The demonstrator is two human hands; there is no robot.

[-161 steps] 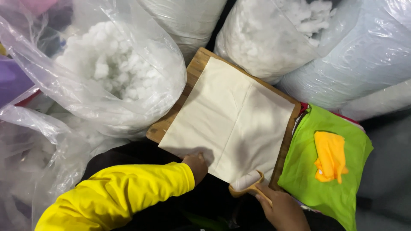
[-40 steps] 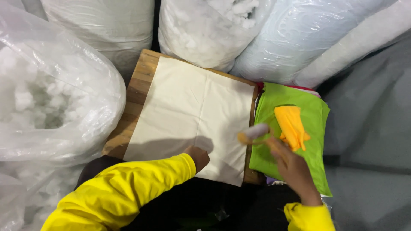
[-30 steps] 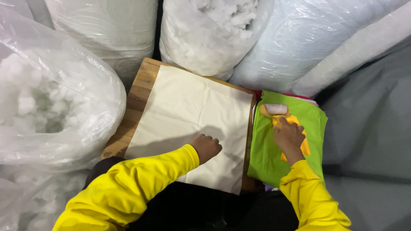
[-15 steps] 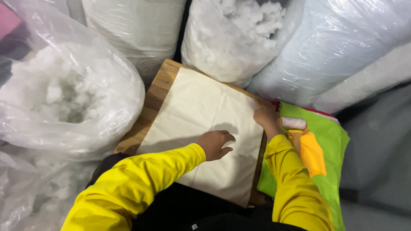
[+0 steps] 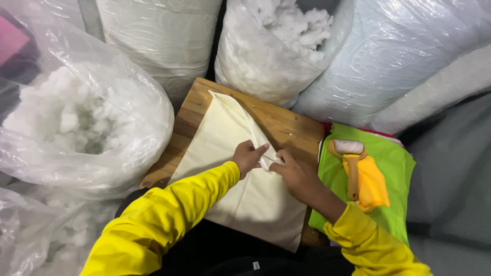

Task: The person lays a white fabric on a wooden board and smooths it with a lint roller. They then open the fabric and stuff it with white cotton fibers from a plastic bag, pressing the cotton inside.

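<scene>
At the centre of the frame, a cream cloth is spread on a wooden board, with its upper right edge folded over. This folded edge is pinched by the left hand, fingers closed on the cloth, wrist bent. The right hand is pressed beside it, its grip also closed on the fold. A lint roller is laid on green fabric at the right.
</scene>
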